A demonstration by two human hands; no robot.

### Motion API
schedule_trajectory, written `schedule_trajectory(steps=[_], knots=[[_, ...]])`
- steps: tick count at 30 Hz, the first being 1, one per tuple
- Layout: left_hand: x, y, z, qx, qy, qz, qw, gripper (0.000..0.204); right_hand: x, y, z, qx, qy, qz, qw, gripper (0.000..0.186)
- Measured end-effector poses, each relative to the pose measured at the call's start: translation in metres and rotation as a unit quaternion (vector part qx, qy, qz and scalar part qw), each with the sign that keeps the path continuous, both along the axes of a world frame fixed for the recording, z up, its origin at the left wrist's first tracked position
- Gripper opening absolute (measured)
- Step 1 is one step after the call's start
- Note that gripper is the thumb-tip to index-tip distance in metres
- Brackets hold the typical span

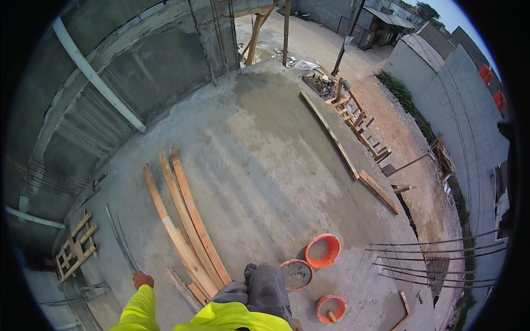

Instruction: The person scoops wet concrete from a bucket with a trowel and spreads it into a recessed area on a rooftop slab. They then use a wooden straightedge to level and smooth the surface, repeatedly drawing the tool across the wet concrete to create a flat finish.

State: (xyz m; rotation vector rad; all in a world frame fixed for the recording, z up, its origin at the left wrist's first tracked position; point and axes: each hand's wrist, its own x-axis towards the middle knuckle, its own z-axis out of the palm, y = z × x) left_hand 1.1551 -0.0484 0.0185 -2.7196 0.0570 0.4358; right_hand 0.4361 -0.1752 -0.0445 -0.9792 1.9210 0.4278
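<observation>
Left hand [143,279] first: it hangs low at my left side, the arm reaching forward and down in its yellow sleeve [138,309], back of the hand upward and fingers curled in. Two thin dark rods [122,244] lie just ahead of it, their near ends meeting the fingers; whether it grips them or only touches them, I can't tell. Of my right hand [297,324] just a sliver shows beside my right leg at the lower edge, so I can't say if it's open or closed.

Between the hands and ahead of them, three long boards [186,190] stretch away over the concrete floor [259,182]. Ahead of the right hand and off to its right stand three orange buckets [334,255]: one with grey mix [296,274], one with murky liquid [318,249], and a smaller one with a wooden handle [332,316] in it. Left of the left hand lies one bamboo frame [83,257]. Far ahead of the right hand, two timbers [331,135] lie end to end along the floor's edge.
</observation>
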Motion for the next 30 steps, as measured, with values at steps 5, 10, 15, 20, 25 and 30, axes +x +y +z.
schedule_trajectory(steps=[5, 10, 15, 20, 25, 30], knots=[[0.026, 0.067, -0.011, -0.060, -0.045, 0.138, 0.988, 0.031, 0.032, -0.071, -0.032, 0.040, 0.000, 0.041, 0.998, 0.049], [0.029, -0.040, -0.077, 0.079, 0.202, -0.237, 0.947, 0.029, 0.117, -0.256, -0.063, -0.101, -0.026, 0.149, 0.983, 0.045], [0.005, -0.218, -0.042, -0.236, 0.091, -0.039, 0.967, 0.037, 0.220, -0.462, -0.033, -0.122, -0.117, 0.080, 0.982, 0.051], [0.040, -0.286, -0.004, -0.205, 0.121, -0.011, 0.971, 0.043, 0.292, -0.594, -0.007, -0.107, -0.174, 0.089, 0.975, 0.043], [0.155, -0.297, -0.027, -0.074, 0.244, -0.147, 0.956, 0.033, 0.336, -0.619, -0.004, -0.137, -0.128, 0.072, 0.980, 0.050], [0.336, -0.458, -0.048, -0.107, 0.245, -0.288, 0.920, 0.032, 0.375, -0.553, 0.000, -0.173, -0.090, -0.114, 0.974, 0.042]])
